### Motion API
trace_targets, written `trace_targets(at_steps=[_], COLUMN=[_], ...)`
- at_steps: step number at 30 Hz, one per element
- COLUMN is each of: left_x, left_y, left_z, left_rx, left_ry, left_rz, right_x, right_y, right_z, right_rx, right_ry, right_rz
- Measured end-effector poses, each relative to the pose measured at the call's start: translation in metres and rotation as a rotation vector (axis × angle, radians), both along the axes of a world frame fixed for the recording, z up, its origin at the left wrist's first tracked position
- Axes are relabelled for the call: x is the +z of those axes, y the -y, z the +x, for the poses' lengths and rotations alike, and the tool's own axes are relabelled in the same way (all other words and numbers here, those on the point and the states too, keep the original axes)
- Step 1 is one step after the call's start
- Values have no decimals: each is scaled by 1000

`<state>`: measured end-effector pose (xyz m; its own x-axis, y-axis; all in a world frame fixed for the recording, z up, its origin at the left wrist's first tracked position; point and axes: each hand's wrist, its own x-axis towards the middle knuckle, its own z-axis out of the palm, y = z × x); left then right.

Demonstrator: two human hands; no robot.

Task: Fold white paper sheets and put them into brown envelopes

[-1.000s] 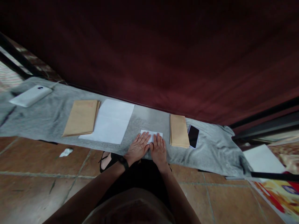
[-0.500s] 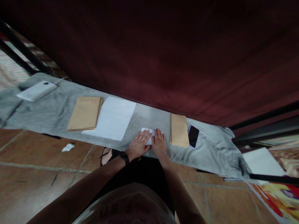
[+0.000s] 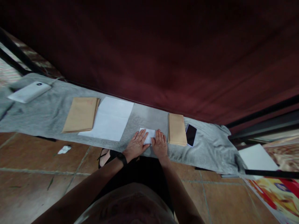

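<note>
A small folded white paper [image 3: 150, 136] lies flat on the grey cloth [image 3: 144, 115] in front of me. My left hand [image 3: 136, 143] rests on its left side, fingers stretched out, palm down. On its right side lies my right hand [image 3: 160, 144], also flat with the fingers extended. Both hands partly cover the paper, and its middle shows between them. Left of my hands are large white sheets [image 3: 114, 118], partly under a stack of brown envelopes [image 3: 80, 115]. To the right sits a second stack of brown envelopes [image 3: 177, 129].
A dark-screened phone [image 3: 191, 135] lies beside the right envelopes. At the far left is a white device [image 3: 30, 92] with a cable. A dark red curtain [image 3: 149, 62] hangs behind the narrow cloth-covered surface. Crumpled white paper [image 3: 64, 149] is on the tiled floor [image 3: 30, 155].
My hands have spread a little apart over the folded paper, so more of its middle shows. The whole view has shifted slightly; the envelopes, sheets and phone stay where they were.
</note>
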<state>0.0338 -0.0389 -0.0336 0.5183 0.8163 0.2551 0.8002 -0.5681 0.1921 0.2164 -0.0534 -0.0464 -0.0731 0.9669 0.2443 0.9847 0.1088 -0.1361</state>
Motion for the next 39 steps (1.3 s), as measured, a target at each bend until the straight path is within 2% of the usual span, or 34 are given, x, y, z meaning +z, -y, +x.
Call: trace_targets(at_steps=[10, 22, 31, 39], left_x=[-4, -3, 0, -7], left_y=[5, 8, 7, 4], left_z=[-21, -22, -22, -23], left_rx=[78, 106, 106, 106], left_ry=[-5, -13, -33, -21], left_rz=[20, 60, 42, 62], right_x=[2, 1, 20, 37], right_y=[3, 0, -26, -47], right_z=[1, 1, 2, 7], right_rx=[-13, -9, -12, -29], right_ry=[-21, -55, -69, -89], right_rz=[13, 51, -81, -231])
